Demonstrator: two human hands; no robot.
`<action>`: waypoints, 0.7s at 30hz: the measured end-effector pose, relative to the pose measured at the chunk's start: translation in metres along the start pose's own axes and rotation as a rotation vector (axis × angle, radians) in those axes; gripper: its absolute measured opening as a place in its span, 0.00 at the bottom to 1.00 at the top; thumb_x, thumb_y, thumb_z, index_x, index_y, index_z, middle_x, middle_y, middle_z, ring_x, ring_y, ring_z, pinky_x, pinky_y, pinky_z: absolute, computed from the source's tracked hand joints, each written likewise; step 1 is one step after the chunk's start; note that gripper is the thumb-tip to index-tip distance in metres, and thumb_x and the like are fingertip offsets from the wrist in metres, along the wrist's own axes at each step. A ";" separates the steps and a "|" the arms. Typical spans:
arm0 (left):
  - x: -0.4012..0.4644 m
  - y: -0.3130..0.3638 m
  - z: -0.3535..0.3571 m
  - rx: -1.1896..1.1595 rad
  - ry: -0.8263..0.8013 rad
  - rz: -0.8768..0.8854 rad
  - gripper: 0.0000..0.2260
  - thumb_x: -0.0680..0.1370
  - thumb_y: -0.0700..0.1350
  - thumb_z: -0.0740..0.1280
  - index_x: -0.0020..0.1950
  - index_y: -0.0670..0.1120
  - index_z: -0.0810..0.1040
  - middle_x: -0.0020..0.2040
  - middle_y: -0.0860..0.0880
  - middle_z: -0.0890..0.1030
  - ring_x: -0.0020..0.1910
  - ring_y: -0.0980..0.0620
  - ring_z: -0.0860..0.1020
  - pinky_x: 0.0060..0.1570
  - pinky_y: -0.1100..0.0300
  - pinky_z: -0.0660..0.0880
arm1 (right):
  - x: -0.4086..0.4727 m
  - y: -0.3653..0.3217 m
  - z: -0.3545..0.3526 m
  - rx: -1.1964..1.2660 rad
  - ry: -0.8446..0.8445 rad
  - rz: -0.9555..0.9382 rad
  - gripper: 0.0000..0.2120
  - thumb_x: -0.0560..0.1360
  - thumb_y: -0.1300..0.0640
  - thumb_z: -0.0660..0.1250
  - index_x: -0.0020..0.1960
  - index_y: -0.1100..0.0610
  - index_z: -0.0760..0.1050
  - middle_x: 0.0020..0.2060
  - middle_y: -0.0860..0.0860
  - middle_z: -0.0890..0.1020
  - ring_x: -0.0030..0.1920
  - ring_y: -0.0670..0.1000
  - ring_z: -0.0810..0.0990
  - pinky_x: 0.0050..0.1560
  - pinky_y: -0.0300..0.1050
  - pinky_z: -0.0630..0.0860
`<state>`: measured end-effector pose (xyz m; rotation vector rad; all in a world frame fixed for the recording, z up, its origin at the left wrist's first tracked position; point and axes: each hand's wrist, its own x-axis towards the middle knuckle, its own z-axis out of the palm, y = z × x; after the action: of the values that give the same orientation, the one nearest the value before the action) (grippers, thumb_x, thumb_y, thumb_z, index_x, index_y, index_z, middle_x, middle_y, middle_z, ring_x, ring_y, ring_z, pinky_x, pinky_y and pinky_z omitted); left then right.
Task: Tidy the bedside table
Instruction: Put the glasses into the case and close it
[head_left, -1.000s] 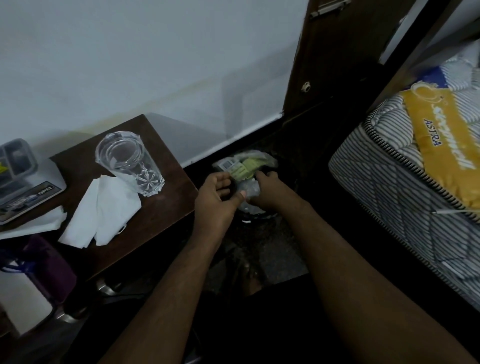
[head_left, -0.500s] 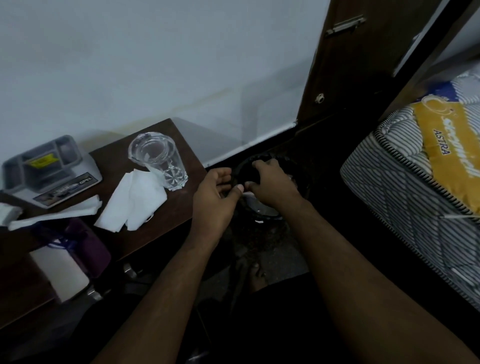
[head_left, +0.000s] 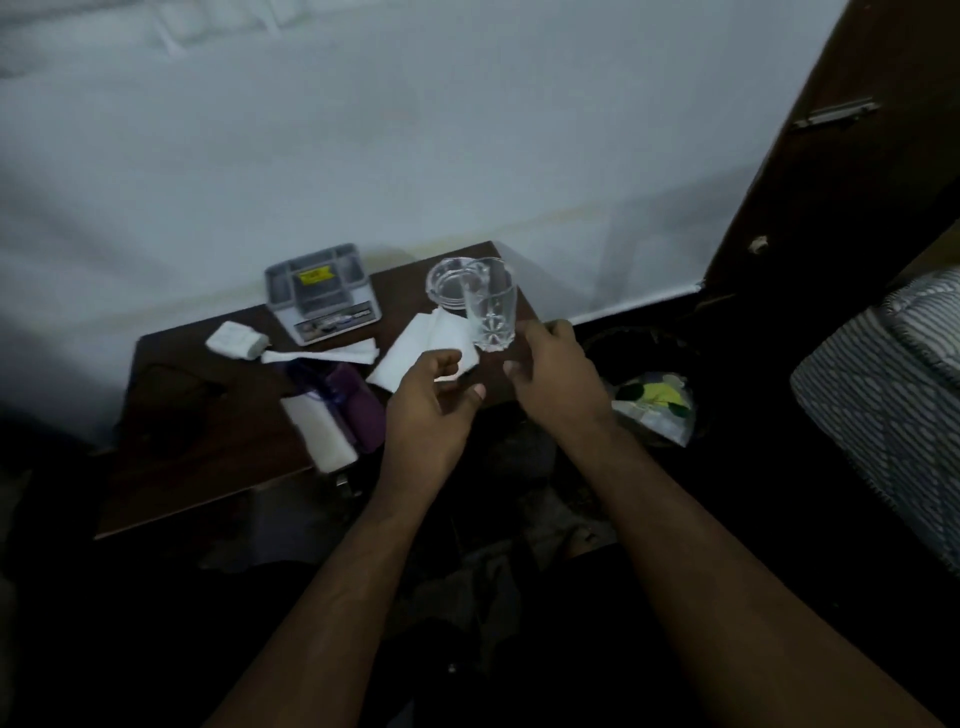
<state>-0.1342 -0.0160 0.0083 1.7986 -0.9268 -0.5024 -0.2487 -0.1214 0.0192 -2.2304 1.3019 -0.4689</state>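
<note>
Both hands are empty, fingers loosely curled: left hand (head_left: 434, 402), right hand (head_left: 553, 376). Tissue (head_left: 423, 345) at the glass's (head_left: 488, 306) seven o'clock should be gathered without tipping it.

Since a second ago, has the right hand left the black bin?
Yes. The right hand moved left, off the round black bin, toward the clear ribbed glass.

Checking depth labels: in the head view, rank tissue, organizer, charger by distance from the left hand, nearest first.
1. Tissue: just beyond the left hand, at its fingertips.
2. Organizer: grey tray at the back of the table, left of the tissue.
3. Charger: white block farthest to the left.
</note>
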 end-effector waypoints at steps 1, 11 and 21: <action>-0.003 -0.007 -0.011 0.019 0.022 -0.014 0.18 0.78 0.41 0.75 0.67 0.46 0.78 0.60 0.52 0.82 0.56 0.56 0.81 0.59 0.63 0.77 | -0.003 -0.011 0.006 0.003 -0.002 -0.019 0.21 0.79 0.52 0.68 0.70 0.55 0.71 0.65 0.58 0.71 0.59 0.64 0.79 0.58 0.55 0.78; 0.014 -0.057 -0.100 0.115 0.170 -0.058 0.14 0.77 0.41 0.74 0.62 0.45 0.80 0.56 0.52 0.84 0.50 0.65 0.80 0.54 0.65 0.76 | 0.024 -0.098 0.074 -0.010 -0.113 -0.187 0.18 0.79 0.54 0.69 0.68 0.54 0.73 0.65 0.56 0.72 0.57 0.61 0.80 0.57 0.54 0.77; 0.061 -0.096 -0.162 0.201 0.259 -0.342 0.14 0.77 0.45 0.75 0.62 0.44 0.81 0.54 0.49 0.82 0.54 0.51 0.80 0.51 0.61 0.73 | 0.059 -0.122 0.131 -0.077 -0.154 -0.320 0.04 0.79 0.56 0.66 0.52 0.55 0.77 0.54 0.55 0.73 0.46 0.59 0.80 0.45 0.52 0.78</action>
<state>0.0512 0.0514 -0.0083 2.1614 -0.5067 -0.3836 -0.0657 -0.0894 -0.0136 -2.4967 0.9029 -0.3558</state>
